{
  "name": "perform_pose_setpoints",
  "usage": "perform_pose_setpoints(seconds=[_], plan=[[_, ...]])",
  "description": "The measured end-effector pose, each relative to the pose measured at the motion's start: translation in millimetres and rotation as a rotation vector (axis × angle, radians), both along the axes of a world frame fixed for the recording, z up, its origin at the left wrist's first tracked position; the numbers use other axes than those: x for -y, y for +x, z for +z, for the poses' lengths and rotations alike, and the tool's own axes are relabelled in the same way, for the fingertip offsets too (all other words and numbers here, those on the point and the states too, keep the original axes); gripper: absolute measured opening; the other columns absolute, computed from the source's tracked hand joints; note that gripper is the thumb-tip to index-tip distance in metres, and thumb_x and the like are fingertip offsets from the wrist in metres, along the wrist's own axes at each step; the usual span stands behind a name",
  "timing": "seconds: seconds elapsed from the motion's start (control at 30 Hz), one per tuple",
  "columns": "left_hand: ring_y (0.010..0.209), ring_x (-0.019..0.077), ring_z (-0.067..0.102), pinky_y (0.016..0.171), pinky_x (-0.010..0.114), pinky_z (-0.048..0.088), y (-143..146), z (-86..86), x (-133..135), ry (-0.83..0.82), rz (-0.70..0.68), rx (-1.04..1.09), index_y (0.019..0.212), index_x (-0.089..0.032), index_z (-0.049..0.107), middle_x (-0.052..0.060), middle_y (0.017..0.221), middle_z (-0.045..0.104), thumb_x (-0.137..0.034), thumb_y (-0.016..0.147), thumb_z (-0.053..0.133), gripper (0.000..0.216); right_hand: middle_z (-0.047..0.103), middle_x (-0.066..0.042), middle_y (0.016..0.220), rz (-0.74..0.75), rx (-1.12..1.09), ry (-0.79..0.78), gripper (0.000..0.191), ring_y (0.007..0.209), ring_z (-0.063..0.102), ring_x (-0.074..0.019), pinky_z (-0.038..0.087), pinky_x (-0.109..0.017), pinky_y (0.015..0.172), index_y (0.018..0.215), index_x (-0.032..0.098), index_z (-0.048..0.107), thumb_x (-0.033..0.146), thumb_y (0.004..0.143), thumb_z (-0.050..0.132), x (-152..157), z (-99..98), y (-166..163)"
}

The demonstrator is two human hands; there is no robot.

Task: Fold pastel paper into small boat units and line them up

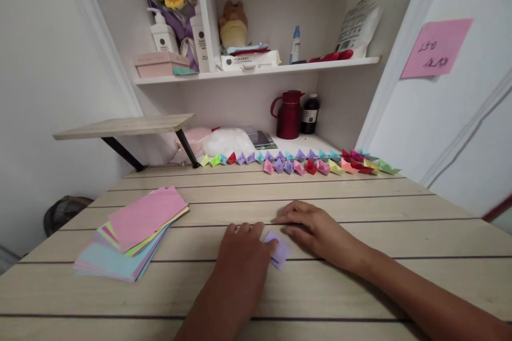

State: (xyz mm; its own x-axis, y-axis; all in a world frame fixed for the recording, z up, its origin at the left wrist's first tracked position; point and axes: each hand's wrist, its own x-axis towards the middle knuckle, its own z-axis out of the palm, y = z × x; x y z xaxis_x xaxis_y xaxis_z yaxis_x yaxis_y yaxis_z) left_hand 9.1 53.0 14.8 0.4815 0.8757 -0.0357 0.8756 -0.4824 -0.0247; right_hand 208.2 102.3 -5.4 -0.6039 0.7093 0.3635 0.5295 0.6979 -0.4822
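Observation:
A small piece of folded purple paper lies on the wooden tabletop, near its middle. My left hand is at the paper's left side, its thumb on top and its other fingers bent down toward the table; their undersides are hidden. To the right of the paper, my right hand rests on the table with its fingers stretched out and slightly apart, holding nothing. A small gap separates it from the paper.
Rows of small folded paper boats line the table's back edge. A stack of coloured paper sheets lies to the left. Behind stand a wooden riser, a red jug, a dark bottle and a loaded shelf.

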Motion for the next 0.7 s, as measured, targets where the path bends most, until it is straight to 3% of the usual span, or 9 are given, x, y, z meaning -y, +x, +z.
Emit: perform_pose_setpoints(seconds=[0.1,0.27,0.4,0.5,0.57,0.7], plan=[[0.101,0.0336,0.055,0.082,0.050,0.042,-1,-0.6,-1,0.032,0.019,0.037,0.112,-0.029,0.065,0.010,0.121,0.060,-0.022,0.080,0.058,0.033,0.067,-0.005,0.100,0.058,-0.094,-0.119,0.023,0.094,0.062,-0.0168,0.049,-0.029,0.085,0.103,0.024,0.069,0.016,0.087,0.054,5,-1.1,-8],[0.104,0.0236,0.054,0.085,0.037,0.041,-9,-4.7,-9,-0.028,-0.043,0.302,0.098,-0.030,0.068,0.002,0.114,0.064,-0.025,0.083,0.058,0.019,0.069,-0.004,0.096,0.058,-0.074,-0.144,0.018,0.092,0.063,-0.0175,0.048,-0.031,0.085,0.086,0.021,0.071,0.010,0.082,0.058,6,-4.9,-14],[0.093,0.0197,0.055,0.078,0.032,0.040,-12,-8.0,-15,-0.017,0.055,0.415,0.092,-0.024,0.063,0.000,0.097,0.066,-0.025,0.079,0.063,0.014,0.068,-0.004,0.101,0.100,-0.056,-0.164,0.017,0.094,0.063,-0.0175,0.047,-0.032,0.088,0.087,0.022,0.071,0.011,0.082,0.059,3,-4.4,-10],[0.093,0.0195,0.055,0.077,0.031,0.039,-13,-7.3,-14,-0.021,0.067,0.408,0.089,-0.023,0.061,0.000,0.095,0.065,-0.024,0.078,0.062,0.011,0.065,-0.005,0.106,0.165,-0.065,-0.253,0.015,0.096,0.063,-0.0173,0.048,-0.031,0.088,0.092,0.022,0.072,0.016,0.082,0.061,0,-1.9,-3],[0.096,0.0198,0.055,0.078,0.032,0.039,-15,-5.4,-12,-0.035,0.071,0.397,0.087,-0.024,0.061,0.000,0.098,0.063,-0.022,0.077,0.062,0.010,0.063,-0.006,0.109,0.217,-0.076,-0.319,0.016,0.099,0.061,-0.0179,0.047,-0.030,0.089,0.096,0.022,0.071,0.023,0.081,0.066,-1,-1.0,0],[0.112,0.0219,0.051,0.088,0.035,0.040,-20,-1.2,-9,-0.056,0.105,0.386,0.091,-0.024,0.059,0.002,0.126,0.051,-0.020,0.076,0.063,0.017,0.060,-0.005,0.110,0.229,-0.048,-0.309,0.027,0.104,0.059,-0.0203,0.045,-0.033,0.092,0.100,0.026,0.070,0.034,0.075,0.074,-2,-2.5,2]])
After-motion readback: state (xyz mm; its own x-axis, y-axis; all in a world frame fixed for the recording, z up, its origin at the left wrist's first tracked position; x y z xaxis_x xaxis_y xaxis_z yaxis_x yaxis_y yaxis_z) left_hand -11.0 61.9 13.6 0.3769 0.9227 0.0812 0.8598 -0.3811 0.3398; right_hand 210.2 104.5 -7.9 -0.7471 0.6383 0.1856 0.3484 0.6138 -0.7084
